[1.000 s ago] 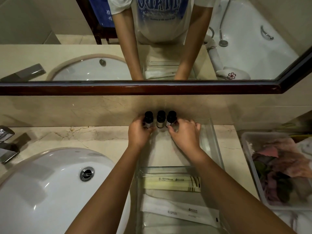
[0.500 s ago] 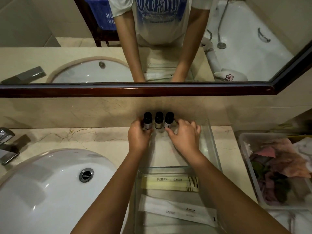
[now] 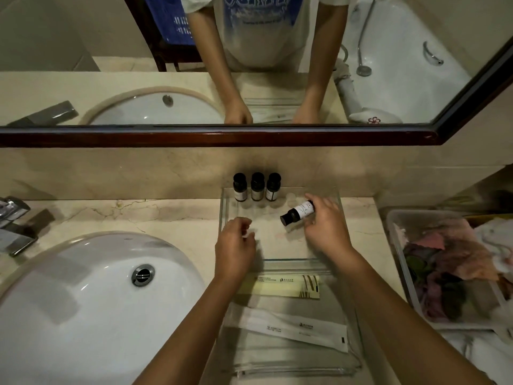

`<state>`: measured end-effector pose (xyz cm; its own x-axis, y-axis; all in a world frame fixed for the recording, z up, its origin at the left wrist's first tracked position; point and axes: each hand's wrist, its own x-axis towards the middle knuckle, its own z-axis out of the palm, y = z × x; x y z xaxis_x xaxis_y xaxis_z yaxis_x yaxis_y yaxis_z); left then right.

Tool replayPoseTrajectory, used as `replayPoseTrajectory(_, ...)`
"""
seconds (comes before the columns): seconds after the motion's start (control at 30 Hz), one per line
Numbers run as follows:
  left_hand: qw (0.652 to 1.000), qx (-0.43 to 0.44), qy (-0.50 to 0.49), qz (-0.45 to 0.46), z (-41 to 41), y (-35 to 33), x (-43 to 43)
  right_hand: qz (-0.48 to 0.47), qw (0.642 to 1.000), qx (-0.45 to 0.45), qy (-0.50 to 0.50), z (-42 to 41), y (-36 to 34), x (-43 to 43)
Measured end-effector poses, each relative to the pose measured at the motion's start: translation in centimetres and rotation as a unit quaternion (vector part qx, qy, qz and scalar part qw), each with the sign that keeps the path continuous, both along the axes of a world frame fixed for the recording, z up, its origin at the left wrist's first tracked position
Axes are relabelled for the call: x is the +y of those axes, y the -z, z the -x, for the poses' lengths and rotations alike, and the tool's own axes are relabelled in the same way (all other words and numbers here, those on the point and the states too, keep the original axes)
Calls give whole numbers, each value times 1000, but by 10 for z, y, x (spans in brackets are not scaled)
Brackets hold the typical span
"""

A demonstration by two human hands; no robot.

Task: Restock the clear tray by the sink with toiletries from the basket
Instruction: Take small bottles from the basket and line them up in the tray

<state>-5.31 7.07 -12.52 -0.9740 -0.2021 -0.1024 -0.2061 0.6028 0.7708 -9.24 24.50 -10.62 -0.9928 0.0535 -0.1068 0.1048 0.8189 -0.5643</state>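
A clear tray (image 3: 339, 202) lies on the marble counter right of the sink. Three small dark bottles (image 3: 257, 187) with black caps stand upright in a row at its far left corner. My right hand (image 3: 323, 227) holds a fourth small bottle (image 3: 298, 212), tilted with its cap toward the left, above the tray's far compartment. My left hand (image 3: 234, 247) hovers over the tray's left side with fingers loosely curled and nothing in it. A yellow sachet (image 3: 288, 286) and a white sachet (image 3: 291, 327) lie flat in the near compartment.
A white sink basin (image 3: 83, 301) with a chrome drain sits at the left, and a tap (image 3: 14, 223) at the far left edge. A translucent bin (image 3: 399, 245) of crumpled cloths stands on the right. A mirror with a dark frame (image 3: 222, 136) runs above the backsplash.
Both hands have drawn back from the three upright bottles, which now stand free. My right hand now holds a fourth bottle that was not seen before.
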Motion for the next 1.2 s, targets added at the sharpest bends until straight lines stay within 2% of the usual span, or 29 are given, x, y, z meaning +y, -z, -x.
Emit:
replayPoseTrajectory(0.2, 980, -12, 149, 133, 22, -4, 30, -175, 976, 56, -121, 6, 6, -5)
replayPoseTrajectory(0.27, 978, -9, 150, 143, 27, -3, 35, -195, 966, 60, -157, 10, 5, -4)
replayPoseTrajectory(0.33, 986, -2, 129, 109, 30, -2, 38, -210, 960, 48, -180, 14, 4, -1)
replayPoseTrajectory(0.4, 996, 3, 86, 29, 29, -3, 40, -183, 968, 61, -159, 13, 2, 1)
replayPoseTrajectory(0.47, 999, 5, 41, -27, 27, -6, 41, -79, 990, 87, -73, 11, 1, -2)
replayPoseTrajectory(0.57, 1000, 6, 16, -23, 25, -5, 39, 92, 991, 87, 53, 16, 4, -9)
replayPoseTrajectory(0.63, 1000, 7, 15, -19, 26, -3, 37, 142, 984, 72, 86, 21, 8, -13)
replayPoseTrajectory(0.87, 985, 30, 132, 103, 31, 0, 40, 157, 983, 58, 74, 32, 11, -23)
replayPoseTrajectory(1.0, 975, 40, 188, 114, 31, -1, 47, 157, 985, 49, 60, 35, 11, -26)
replayPoseTrajectory(1.2, 970, 34, 212, 118, 37, 0, 52, 143, 988, 43, 49, 35, 13, -26)
